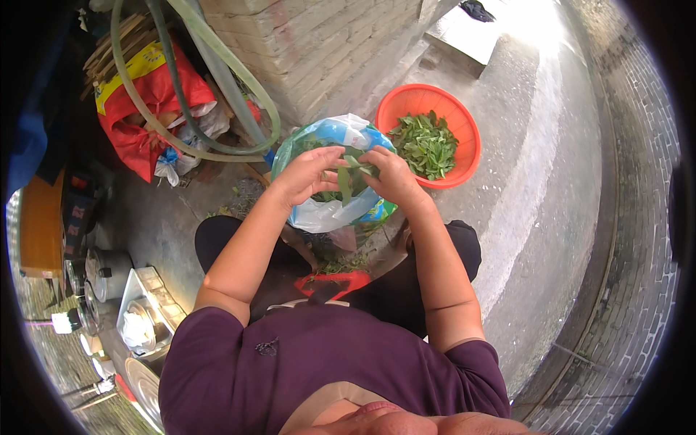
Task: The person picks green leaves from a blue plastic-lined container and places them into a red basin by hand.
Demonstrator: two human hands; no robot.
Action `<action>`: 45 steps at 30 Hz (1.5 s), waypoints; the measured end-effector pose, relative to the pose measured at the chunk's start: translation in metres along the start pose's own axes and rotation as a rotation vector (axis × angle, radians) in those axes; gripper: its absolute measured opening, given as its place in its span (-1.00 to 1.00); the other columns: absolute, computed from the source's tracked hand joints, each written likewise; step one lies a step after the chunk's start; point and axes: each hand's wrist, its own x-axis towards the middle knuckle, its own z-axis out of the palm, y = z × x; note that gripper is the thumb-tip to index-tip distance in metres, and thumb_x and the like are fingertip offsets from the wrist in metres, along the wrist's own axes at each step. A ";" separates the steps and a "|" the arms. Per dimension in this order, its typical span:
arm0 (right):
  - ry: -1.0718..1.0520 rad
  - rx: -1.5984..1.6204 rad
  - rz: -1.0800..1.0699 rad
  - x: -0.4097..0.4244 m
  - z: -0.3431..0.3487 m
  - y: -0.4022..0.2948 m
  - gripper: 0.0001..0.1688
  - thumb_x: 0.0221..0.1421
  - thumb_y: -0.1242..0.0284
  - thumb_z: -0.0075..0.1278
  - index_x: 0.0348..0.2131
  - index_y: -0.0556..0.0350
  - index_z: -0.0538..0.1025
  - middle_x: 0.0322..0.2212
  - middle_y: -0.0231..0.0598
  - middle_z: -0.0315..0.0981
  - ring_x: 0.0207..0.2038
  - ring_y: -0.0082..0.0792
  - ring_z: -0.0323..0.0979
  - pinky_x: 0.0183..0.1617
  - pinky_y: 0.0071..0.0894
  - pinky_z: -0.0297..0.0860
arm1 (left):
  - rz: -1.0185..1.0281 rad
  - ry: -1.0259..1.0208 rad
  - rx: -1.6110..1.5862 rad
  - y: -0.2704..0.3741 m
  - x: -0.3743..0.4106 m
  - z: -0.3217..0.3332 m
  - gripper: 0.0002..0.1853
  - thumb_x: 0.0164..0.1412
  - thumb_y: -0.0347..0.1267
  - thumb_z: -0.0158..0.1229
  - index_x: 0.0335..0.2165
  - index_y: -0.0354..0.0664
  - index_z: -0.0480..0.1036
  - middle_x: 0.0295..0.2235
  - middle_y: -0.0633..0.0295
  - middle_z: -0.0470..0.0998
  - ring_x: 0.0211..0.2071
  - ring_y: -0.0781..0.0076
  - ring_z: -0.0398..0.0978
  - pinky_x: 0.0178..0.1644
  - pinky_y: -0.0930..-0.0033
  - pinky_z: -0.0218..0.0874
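Note:
Over an open plastic bag [318,216] of leafy greens, my right hand [392,176] pinches a sprig of green leaves [352,163] between thumb and fingers. My left hand [309,175] is just to the left, its fingers partly spread beside the sprig. Whether those fingertips grip a leaf is unclear. One long leaf hangs down between the two hands. Picked green leaves [427,144] lie in an orange-red plastic basket [467,163] on the floor, beyond my right hand. The bag stands between my knees, and its lower part is partly hidden.
Loose stems [342,264] lie below the bag, by a red plastic object [356,280]. At left are a red bag [136,103], looped hoses [274,117], a metal pot [111,274] and a white plastic rack [147,283]. A brick wall corner [304,54] rises ahead.

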 end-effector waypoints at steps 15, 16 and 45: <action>-0.172 0.477 0.461 0.000 -0.004 -0.010 -0.78 -0.04 0.46 0.02 -0.33 0.20 0.49 -0.52 -0.41 0.42 -0.44 -0.61 0.32 -0.31 -0.53 0.30 | 0.311 0.113 0.370 0.000 0.003 0.002 -0.86 0.13 -0.44 0.16 -0.31 -0.26 0.50 -0.55 0.49 0.40 -0.63 0.81 0.19 -0.57 0.71 0.00; -0.184 0.472 0.439 0.000 0.000 -0.008 -0.78 -0.04 0.47 -0.01 -0.33 0.20 0.49 -0.51 -0.41 0.42 -0.45 -0.61 0.33 -0.32 -0.54 0.30 | 0.307 0.102 0.332 -0.001 0.003 0.003 -0.88 0.14 -0.44 0.15 -0.32 -0.26 0.50 -0.56 0.48 0.40 -0.64 0.81 0.18 -0.58 0.70 -0.02; -0.005 0.064 0.060 0.002 -0.006 -0.011 -0.72 -0.17 0.43 0.19 -0.38 0.22 0.53 -0.38 -0.06 0.50 -0.31 -0.08 0.47 -0.23 -0.28 0.37 | 0.304 0.124 0.579 -0.012 0.017 0.011 -0.89 0.19 -0.40 0.06 -0.44 -0.20 0.40 -0.57 0.50 0.33 -0.57 0.78 0.20 -0.52 0.65 0.04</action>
